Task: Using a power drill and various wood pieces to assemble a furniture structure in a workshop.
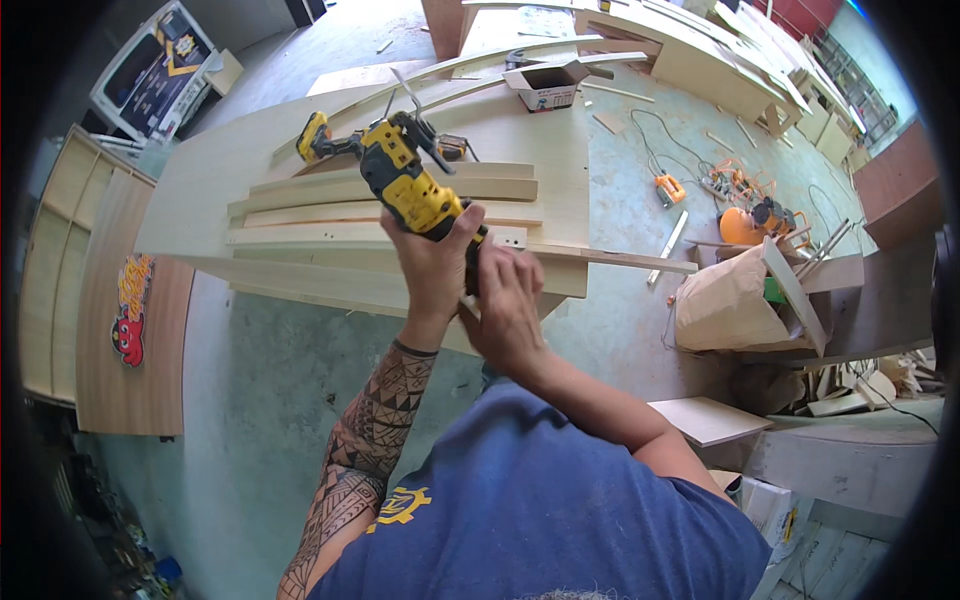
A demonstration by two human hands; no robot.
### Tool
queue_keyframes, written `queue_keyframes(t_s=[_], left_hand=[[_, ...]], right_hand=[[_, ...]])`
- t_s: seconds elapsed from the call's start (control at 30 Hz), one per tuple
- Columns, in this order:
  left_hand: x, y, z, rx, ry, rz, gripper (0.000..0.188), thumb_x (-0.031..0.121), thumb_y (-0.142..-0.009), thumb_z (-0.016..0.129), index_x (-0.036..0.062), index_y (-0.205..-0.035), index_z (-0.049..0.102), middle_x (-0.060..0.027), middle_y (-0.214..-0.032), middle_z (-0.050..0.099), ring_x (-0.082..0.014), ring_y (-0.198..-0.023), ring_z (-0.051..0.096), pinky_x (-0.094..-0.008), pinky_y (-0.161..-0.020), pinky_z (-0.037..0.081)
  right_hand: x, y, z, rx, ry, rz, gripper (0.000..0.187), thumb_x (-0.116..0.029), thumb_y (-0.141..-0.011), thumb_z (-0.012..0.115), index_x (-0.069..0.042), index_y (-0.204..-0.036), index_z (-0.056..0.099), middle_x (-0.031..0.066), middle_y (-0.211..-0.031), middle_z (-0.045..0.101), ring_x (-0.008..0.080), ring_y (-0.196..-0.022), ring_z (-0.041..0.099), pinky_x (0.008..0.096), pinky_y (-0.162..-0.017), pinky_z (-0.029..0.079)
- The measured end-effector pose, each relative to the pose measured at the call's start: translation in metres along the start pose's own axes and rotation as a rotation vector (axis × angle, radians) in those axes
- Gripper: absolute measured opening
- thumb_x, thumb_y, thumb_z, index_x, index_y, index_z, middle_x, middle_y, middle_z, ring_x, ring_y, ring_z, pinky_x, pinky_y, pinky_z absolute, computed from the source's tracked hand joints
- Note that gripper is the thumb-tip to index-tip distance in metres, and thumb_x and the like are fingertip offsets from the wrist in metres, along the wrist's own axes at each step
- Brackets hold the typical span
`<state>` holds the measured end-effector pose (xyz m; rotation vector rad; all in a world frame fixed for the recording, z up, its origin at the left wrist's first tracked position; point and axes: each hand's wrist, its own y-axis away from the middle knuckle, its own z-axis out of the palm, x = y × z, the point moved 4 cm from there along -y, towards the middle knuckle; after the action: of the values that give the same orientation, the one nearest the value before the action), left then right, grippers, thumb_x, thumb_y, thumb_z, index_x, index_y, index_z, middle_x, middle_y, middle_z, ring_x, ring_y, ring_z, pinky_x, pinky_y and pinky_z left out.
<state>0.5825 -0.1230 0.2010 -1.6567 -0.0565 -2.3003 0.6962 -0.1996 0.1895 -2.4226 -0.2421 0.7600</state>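
Note:
Above the near edge of the workbench point(205, 200) I hold a yellow-and-black cordless power tool point(408, 185), its head pointing away from me. A bent grey metal part sticks out of that head; the exact kind of tool is unclear. My left hand point(428, 262) is closed around the lower part of its body. Over its near end my right hand point(508, 300) is closed, fingers wrapped around it and partly hiding it. Beneath the tool lie several long wooden strips point(330, 218). Behind it on the bench rests another yellow-and-black cordless tool point(315, 138), partly covered.
A small open cardboard box point(545, 90) sits at the bench's far right, beside long curved strips point(480, 62). One board point(640, 262) juts past the right edge. Corded orange tools point(755, 220) and cables lie on the floor at right, near a large paper bag point(730, 305) of scraps.

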Motion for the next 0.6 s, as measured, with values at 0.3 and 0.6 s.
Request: queue_keyframes(t_s=[0.3, 0.6], left_hand=[[-0.021, 0.14, -0.153, 0.069, -0.068, -0.385, 0.07, 0.018, -0.089, 0.085, 0.0029, -0.138, 0.037, -0.0086, -0.106, 0.06, -0.0143, -0.081, 0.067, -0.0292, -0.069, 0.061], [-0.046, 0.278, -0.156, 0.238, 0.395, -0.599, 0.054, 0.021, -0.097, 0.076, 0.0153, -0.139, 0.041, -0.0067, -0.105, 0.061, -0.0131, -0.078, 0.067, -0.032, -0.061, 0.064]], right_hand=[[0.194, 0.015, 0.002, -0.276, 0.459, -0.065, 0.069, -0.027, -0.088, 0.083, 0.002, -0.145, 0.058, 0.0296, -0.14, 0.052, 0.0488, -0.139, 0.046, 0.0568, -0.119, 0.038], [0.329, -0.016, -0.007, -0.78, 0.129, -0.087, 0.027, -0.029, -0.103, 0.064, -0.002, -0.102, 0.068, 0.0209, -0.106, 0.07, 0.0417, -0.104, 0.07, 0.0478, -0.086, 0.056]])
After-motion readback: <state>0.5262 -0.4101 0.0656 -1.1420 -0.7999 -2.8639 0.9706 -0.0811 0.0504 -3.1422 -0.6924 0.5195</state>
